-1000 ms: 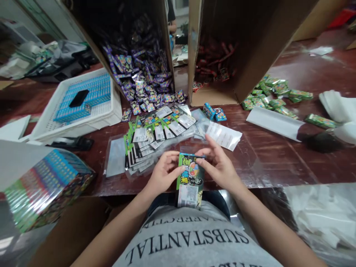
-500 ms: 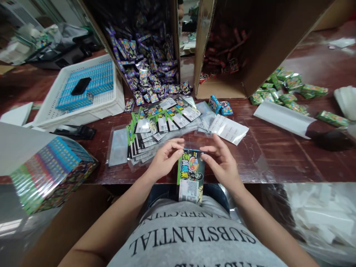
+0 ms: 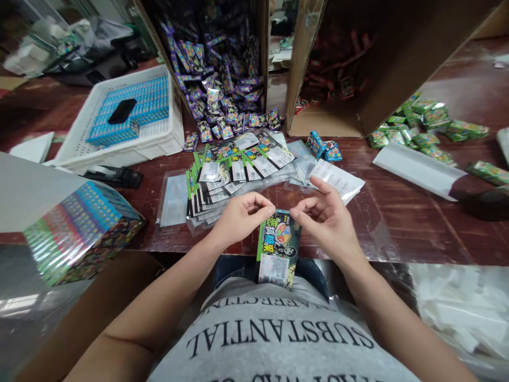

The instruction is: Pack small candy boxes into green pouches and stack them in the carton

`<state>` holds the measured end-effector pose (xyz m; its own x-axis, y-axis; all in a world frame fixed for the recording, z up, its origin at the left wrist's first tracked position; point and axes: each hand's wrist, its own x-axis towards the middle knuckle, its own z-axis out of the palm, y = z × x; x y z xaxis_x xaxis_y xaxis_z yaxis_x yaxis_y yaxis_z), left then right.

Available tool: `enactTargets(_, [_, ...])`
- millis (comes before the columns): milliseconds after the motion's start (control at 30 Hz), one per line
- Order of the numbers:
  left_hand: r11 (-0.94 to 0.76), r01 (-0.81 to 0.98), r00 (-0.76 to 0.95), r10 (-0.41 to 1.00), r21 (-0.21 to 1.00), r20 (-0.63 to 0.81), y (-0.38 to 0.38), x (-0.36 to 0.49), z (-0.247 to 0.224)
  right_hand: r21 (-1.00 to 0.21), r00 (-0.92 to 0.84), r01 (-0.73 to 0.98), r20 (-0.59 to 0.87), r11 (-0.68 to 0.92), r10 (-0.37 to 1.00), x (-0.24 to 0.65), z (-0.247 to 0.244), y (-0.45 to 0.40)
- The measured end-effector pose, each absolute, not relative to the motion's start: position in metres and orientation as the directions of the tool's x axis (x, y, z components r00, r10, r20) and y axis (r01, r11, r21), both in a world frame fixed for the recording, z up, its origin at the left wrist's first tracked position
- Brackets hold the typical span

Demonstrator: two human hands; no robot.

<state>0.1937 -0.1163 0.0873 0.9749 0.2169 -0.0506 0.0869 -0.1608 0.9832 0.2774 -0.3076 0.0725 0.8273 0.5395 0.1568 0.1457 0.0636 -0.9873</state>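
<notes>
In the head view, a black and green printed candy pouch [image 3: 280,241] hangs upright over the table's front edge, its lower end by my shirt. My left hand [image 3: 246,215] pinches its top left corner between thumb and curled fingers. At the top right corner, my right hand [image 3: 328,220] pinches with the thumb and a bent finger, the index finger raised. A blue strip shows along the pouch's top; whether it is a box inside I cannot tell. Beyond my hands lies a fanned stack of similar pouches [image 3: 217,178].
Cardboard boxes hold purple packets [image 3: 228,98] and red packets [image 3: 342,87]. Two small blue boxes [image 3: 332,151] lie beside a white paper slip [image 3: 338,178]. Green packets [image 3: 421,135] are at right. A white basket [image 3: 159,143] with a black phone [image 3: 122,111] stands left, above a shrink-wrapped stack [image 3: 85,228].
The whole view has shifted, so things sit farther right and a little higher. Both hands still grip the pouch's top corners; the clear film above its top edge is no longer plainly seen.
</notes>
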Motion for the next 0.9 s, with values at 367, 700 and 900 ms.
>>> enactTargets(367, [-0.047,0.041,0.996,0.084,0.998,-0.037,-0.103,0.188,0.083,-0.994,0.770,0.101,0.111,0.051,0.629,0.286,0.077,-0.324])
enactTargets(700, [-0.110,0.021,0.991,0.133,0.994,-0.006,-0.113,0.190,0.083,-0.833,0.466,0.545,0.203,-0.098,0.861,0.307,0.107,-0.317])
enactTargets(900, [-0.080,0.044,0.989,0.143,0.996,-0.032,-0.115,0.191,0.082,-0.616,0.491,0.757,0.315,-0.219,0.812,0.304,0.103,-0.307])
